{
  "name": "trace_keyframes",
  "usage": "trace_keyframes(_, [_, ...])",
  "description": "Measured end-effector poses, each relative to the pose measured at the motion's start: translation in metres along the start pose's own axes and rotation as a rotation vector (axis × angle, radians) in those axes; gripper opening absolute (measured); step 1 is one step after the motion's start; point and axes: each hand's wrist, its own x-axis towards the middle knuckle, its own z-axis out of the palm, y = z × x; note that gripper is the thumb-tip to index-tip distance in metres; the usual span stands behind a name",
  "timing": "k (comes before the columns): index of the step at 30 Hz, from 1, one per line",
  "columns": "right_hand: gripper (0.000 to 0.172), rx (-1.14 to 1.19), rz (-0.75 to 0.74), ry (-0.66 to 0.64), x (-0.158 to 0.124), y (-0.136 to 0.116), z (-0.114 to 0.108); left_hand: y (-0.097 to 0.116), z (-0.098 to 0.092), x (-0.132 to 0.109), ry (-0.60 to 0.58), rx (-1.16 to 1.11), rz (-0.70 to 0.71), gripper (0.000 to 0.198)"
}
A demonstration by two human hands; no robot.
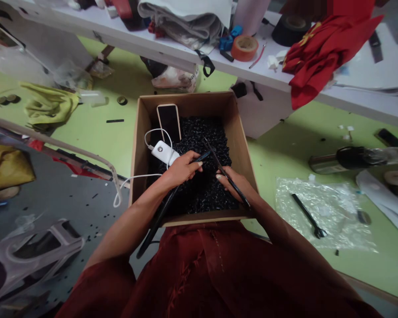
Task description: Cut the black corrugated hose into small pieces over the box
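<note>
My left hand point(185, 168) is closed around a long black ribbed tube point(166, 206), whose near end hangs out over the box's front left edge. The tube's far end pokes past my fingers toward the right. My right hand point(235, 184) grips a long, thin, dark blade-like tool point(226, 173); its exact kind does not show. Its tip lies close to the tube's end, and I cannot tell whether they touch. Both hands are over an open cardboard box point(247, 163). Many small shiny black pieces point(205, 198) cover the box's bottom.
Inside the box lie a phone point(169, 121) and a white device point(164, 152) with a white cable. A plastic sheet point(345, 212) with a black tool point(308, 215) lies right. Beyond the box runs a white shelf point(268, 73) holding orange tape point(244, 47) and red cloth point(328, 53).
</note>
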Motion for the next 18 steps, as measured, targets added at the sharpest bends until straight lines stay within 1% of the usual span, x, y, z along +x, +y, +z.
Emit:
trace_keyframes(3, [0.028,-0.020,0.023,0.023,-0.0007,-0.0035,-0.0017,0.0033,-0.0014,-0.0017,-0.045,-0.043,-0.013,0.011])
trace_keyframes(7, [0.022,-0.044,0.037,0.067,-0.0014,-0.0054,-0.0034,0.0077,-0.0047,-0.0065,-0.142,-0.144,-0.056,0.022])
trace_keyframes(9, [0.021,-0.042,0.044,0.094,-0.0016,-0.0047,-0.0039,0.0084,-0.0066,-0.0087,-0.186,-0.185,-0.073,0.023])
trace_keyframes(11, [0.020,-0.039,0.041,0.119,-0.0018,-0.0035,-0.0042,0.0079,-0.0083,-0.0100,-0.217,-0.210,-0.083,0.018])
trace_keyframes(15, [0.020,-0.051,0.028,0.124,-0.0020,-0.0012,-0.0041,0.0059,-0.0096,-0.0089,-0.214,-0.204,-0.098,0.005])
trace_keyframes(18, [0.019,-0.058,0.026,0.113,-0.0015,0.0000,-0.0034,0.0050,-0.0081,-0.0071,-0.163,-0.126,-0.103,0.011])
